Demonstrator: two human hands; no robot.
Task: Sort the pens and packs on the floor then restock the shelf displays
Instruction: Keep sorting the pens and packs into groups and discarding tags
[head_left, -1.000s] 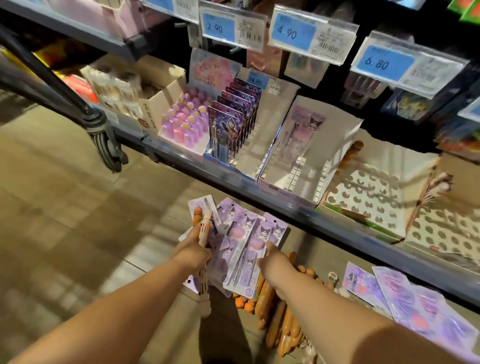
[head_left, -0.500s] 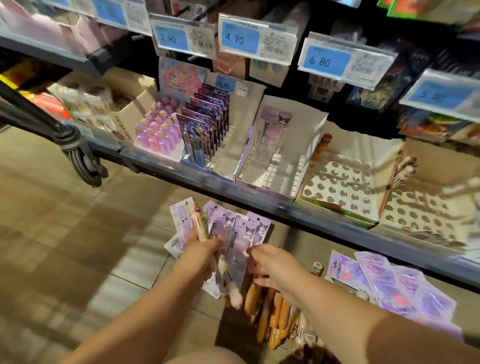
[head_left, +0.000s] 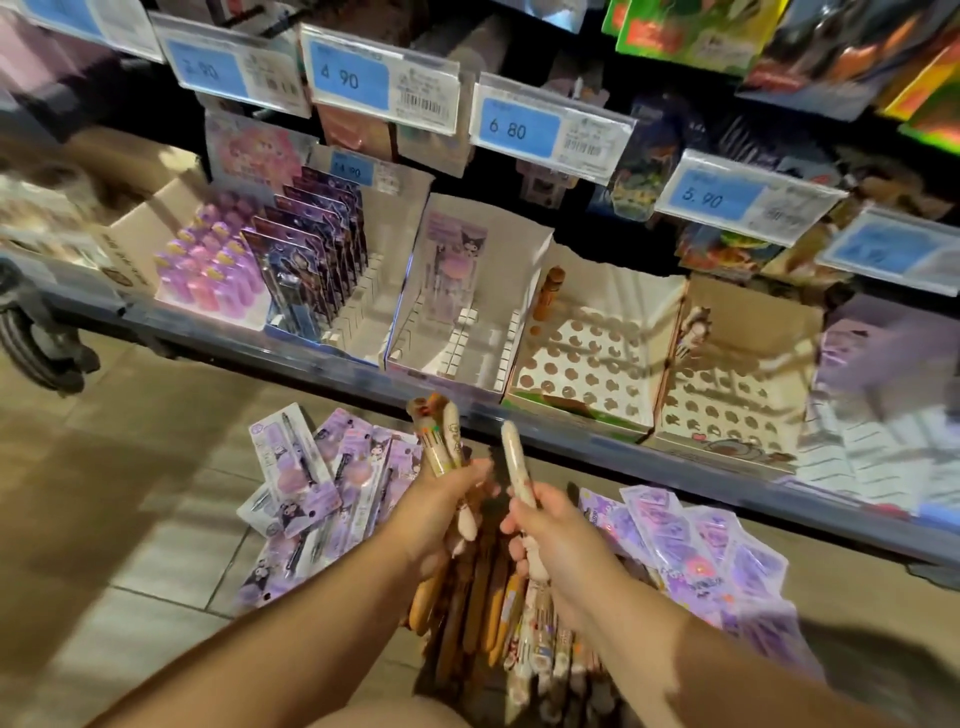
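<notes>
Purple packs lie on the floor; the left hand clutches cream pens while the right hand, empty a moment ago, now grips another pen from the floor pile. Sorting advances, with the shelf tray unfilled.

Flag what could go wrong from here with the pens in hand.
1. The left hand grips several cream pens, fanned out; one may slip into the pen pile on the floor.
2. The brown-pen tray and the holed tray beside it look alike; the right hand's single pen could land in the wrong one.
</notes>
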